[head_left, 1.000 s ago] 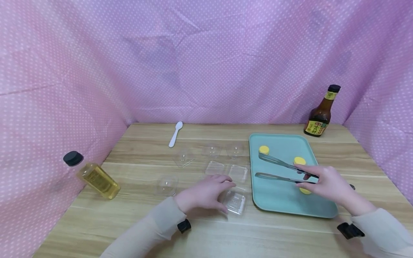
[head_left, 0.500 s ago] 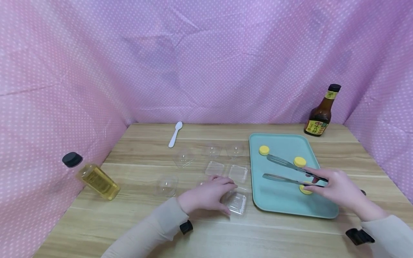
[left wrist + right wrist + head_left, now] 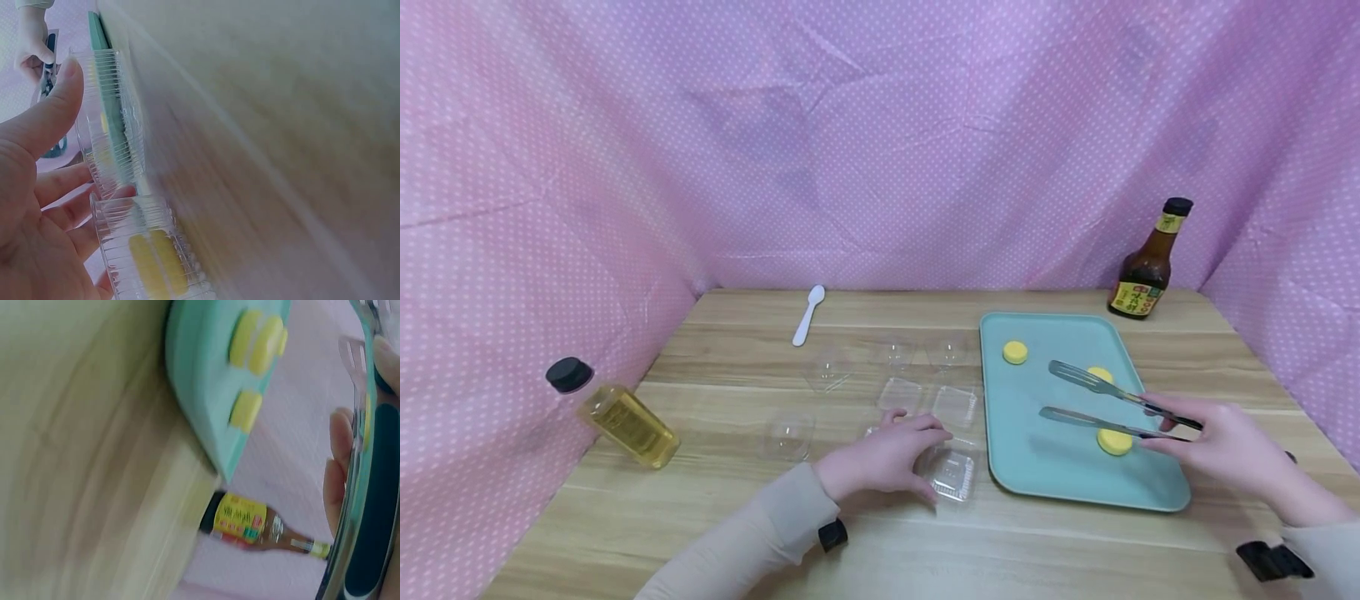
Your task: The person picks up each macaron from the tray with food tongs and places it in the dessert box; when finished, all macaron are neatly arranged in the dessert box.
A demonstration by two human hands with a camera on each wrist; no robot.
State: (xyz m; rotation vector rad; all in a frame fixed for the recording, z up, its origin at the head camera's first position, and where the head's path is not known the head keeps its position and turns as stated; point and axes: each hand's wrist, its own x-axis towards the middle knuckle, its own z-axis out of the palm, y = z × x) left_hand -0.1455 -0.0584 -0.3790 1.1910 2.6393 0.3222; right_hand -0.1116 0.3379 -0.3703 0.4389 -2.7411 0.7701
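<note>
Tongs (image 3: 1112,402) | in right hand (image 3: 1225,446) | tips apart over tray (image 3: 1060,475)

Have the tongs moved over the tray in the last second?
Yes. The tongs in the right hand have drawn back toward the near right corner of the teal tray; their tips left the far yellow piece.

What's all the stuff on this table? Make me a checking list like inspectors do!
Surface: wooden table.
Job's things: metal tongs over the teal tray; three yellow discs on the tray, one nearest the tongs; clear plastic box.
Clutter: white spoon, oil bottle, brown sauce bottle, more clear boxes and cups.
Hands: right hand grips the tongs; left hand rests at the clear plastic box.
Cables: nothing seen.
Surroundings: pink dotted cloth.
</note>
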